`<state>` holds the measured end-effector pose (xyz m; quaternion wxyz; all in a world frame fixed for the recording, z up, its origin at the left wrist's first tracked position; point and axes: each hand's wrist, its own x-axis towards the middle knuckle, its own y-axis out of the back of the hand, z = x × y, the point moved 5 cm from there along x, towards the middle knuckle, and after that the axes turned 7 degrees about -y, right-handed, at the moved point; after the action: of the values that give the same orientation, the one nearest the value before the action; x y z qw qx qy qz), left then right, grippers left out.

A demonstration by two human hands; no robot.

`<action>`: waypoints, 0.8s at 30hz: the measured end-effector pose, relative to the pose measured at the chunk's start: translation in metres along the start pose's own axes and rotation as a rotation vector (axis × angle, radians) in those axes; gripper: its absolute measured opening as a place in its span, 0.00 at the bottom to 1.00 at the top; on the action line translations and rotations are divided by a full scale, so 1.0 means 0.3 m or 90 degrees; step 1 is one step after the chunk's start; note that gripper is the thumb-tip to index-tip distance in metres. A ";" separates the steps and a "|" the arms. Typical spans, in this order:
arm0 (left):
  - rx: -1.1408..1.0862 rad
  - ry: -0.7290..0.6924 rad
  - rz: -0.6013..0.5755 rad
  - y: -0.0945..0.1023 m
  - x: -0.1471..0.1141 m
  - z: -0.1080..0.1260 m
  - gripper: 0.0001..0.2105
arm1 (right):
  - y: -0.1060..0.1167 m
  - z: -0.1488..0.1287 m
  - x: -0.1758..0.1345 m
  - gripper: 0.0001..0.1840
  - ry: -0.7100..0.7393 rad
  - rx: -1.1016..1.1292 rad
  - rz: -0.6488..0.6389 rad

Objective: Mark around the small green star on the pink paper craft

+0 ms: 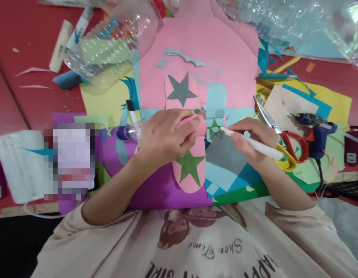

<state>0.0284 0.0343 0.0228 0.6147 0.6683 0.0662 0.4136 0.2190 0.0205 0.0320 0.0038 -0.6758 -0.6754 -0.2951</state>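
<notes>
My right hand (254, 137) grips a white marker pen (261, 147), its tip at a green star outline (215, 130) on light blue paper with a rounded end (216, 99). My left hand (167, 133) lies with curled fingers over the middle of a pink paper strip (189, 187), holding a raised pink part of it. Part of that grip is hidden under the fingers. On the strip a grey star (182, 90) shows beyond my left hand, and a solid green star (190, 166) on the near side.
Red-and-yellow-handled scissors (283, 133) and a blue glue gun (319, 139) lie right. A pixelated phone-like object (72, 158) and a white packet (24, 166) are left. Clear plastic bottles (109, 50) and paper scraps surround a large pink sheet (225, 46).
</notes>
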 end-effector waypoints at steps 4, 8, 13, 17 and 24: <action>0.032 0.002 0.002 0.001 -0.005 0.005 0.12 | 0.025 0.030 0.005 0.04 -0.066 -0.011 0.034; 0.014 0.034 -0.001 -0.008 -0.005 -0.001 0.12 | 0.013 0.037 0.008 0.08 -0.059 0.004 -0.024; 0.018 0.048 -0.008 -0.018 -0.006 -0.012 0.13 | -0.005 0.038 -0.004 0.07 -0.094 0.034 -0.053; 0.016 0.061 -0.036 -0.026 -0.007 -0.016 0.14 | -0.017 0.035 -0.007 0.06 -0.095 0.022 -0.071; 0.019 0.052 -0.025 -0.021 -0.004 -0.010 0.13 | -0.024 0.043 -0.003 0.07 -0.097 0.017 -0.090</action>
<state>0.0282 0.0373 0.0163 0.6095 0.6587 0.1105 0.4271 0.2176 0.0256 0.0181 -0.0594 -0.6465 -0.7239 -0.2334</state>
